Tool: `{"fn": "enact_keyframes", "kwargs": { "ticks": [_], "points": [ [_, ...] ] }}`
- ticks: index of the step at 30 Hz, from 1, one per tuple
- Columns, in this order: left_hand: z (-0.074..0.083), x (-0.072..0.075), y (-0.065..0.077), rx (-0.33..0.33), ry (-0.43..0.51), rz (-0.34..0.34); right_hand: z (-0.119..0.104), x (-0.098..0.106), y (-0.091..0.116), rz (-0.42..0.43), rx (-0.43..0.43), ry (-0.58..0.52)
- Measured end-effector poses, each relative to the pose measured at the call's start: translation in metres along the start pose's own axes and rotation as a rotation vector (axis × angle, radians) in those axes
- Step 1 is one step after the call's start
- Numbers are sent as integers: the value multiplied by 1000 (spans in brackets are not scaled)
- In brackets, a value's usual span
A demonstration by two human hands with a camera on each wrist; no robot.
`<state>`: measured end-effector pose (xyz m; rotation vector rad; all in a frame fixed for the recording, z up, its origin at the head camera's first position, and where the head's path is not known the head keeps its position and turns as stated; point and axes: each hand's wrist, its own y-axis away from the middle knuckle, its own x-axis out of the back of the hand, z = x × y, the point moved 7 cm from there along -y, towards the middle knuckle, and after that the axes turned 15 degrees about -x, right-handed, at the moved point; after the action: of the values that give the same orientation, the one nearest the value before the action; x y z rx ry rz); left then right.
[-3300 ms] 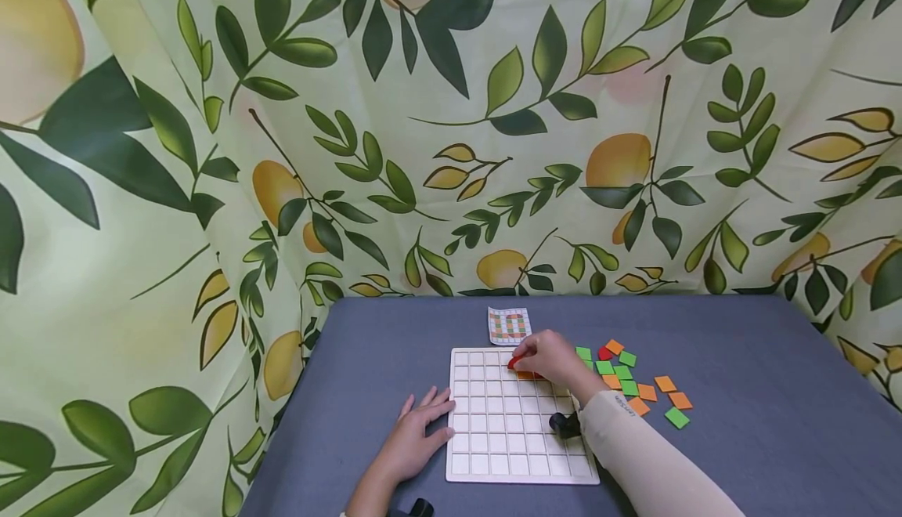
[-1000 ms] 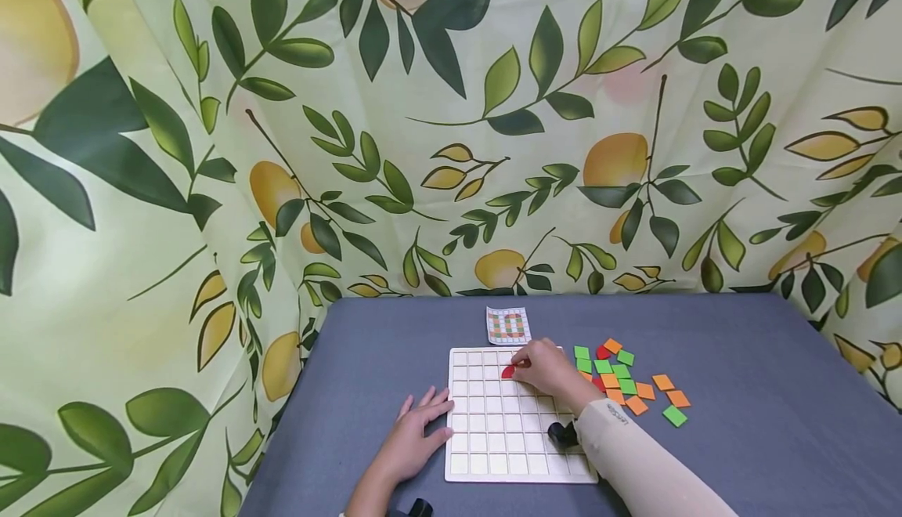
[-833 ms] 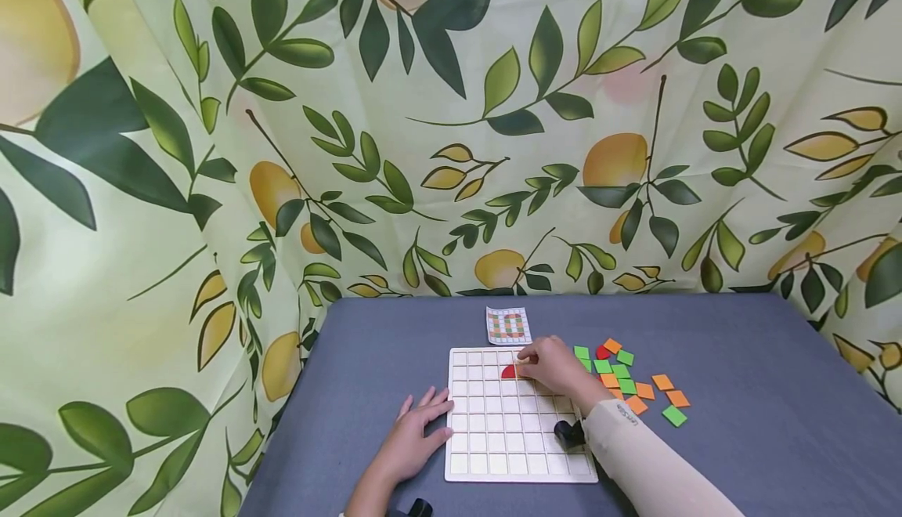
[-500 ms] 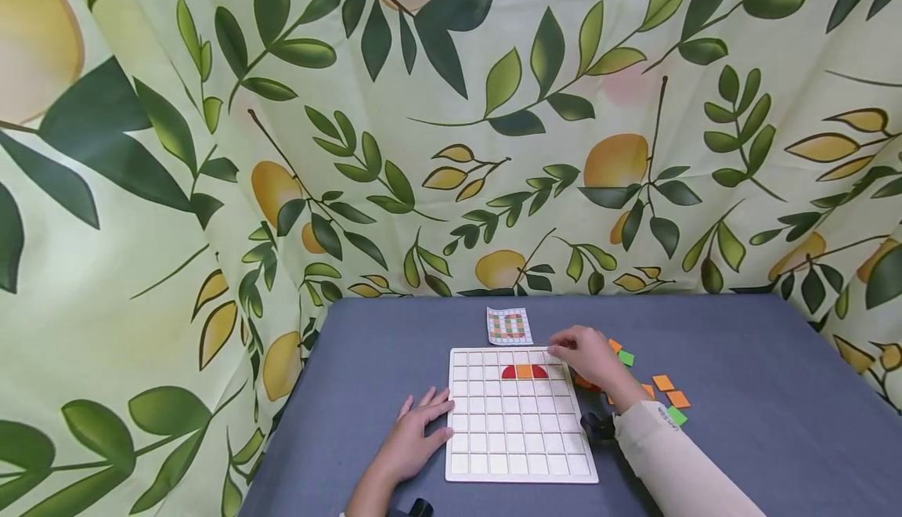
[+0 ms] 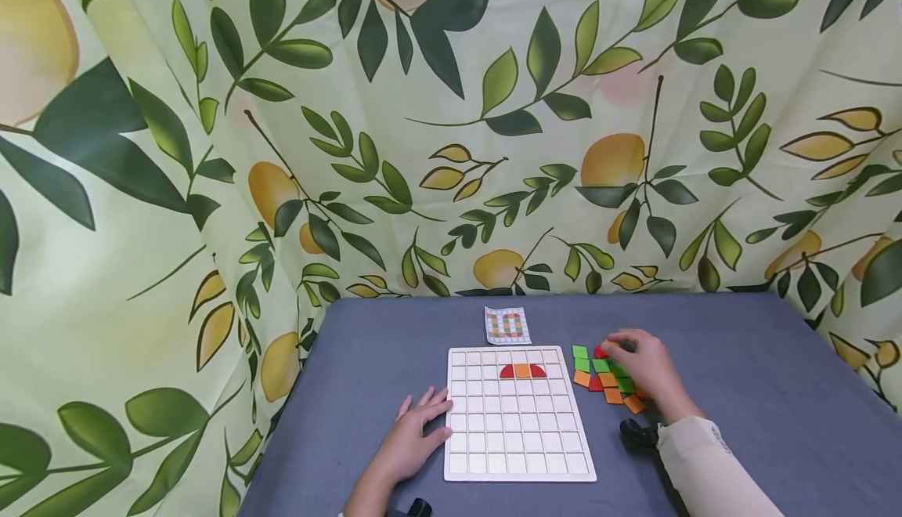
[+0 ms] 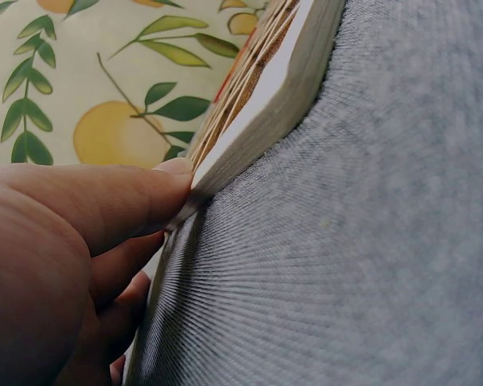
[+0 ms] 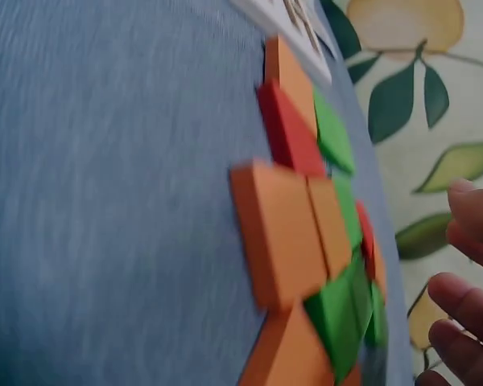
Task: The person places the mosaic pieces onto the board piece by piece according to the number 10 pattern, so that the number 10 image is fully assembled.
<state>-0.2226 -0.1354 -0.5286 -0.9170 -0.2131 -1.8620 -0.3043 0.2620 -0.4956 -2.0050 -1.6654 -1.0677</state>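
Observation:
A white grid board [image 5: 486,446] lies on the table. In its second row, two red rounded-corner tiles [image 5: 538,371] flank an orange square tile [image 5: 522,371]. My left hand [image 5: 416,439] rests at the board's left edge, fingers spread; in the left wrist view the thumb [image 6: 137,197] touches the board's corner. My right hand [image 5: 648,364] is over the loose tiles right of the board, fingertips near a red tile [image 5: 600,351] at the back of the pile. The right wrist view shows its fingers [image 7: 471,310] apart, holding nothing, beside the tiles.
Several loose tiles, such as a green tile [image 5: 580,352] and an orange tile [image 5: 613,395], lie close together; the right hand hides some. A small card [image 5: 507,326] printed with a coloured grid pattern lies behind the board. A leaf-and-fruit printed cloth [image 5: 451,149] hangs behind the table.
My right hand was pinching a red tile over the board; it has let go and moved right over the loose tiles. The red-orange-red row now shows uncovered. My left hand has stayed put.

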Motion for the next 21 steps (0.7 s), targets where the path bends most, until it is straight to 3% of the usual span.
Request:
{"fn": "enact_keyframes", "kwargs": {
  "ticks": [9, 21],
  "points": [
    [0, 0, 0, 3, 0, 2, 33, 10, -10, -12, -5, 104],
    [-1, -1, 0, 12, 1, 1, 36, 10, -16, -21, 64, 185]
  ]
}}
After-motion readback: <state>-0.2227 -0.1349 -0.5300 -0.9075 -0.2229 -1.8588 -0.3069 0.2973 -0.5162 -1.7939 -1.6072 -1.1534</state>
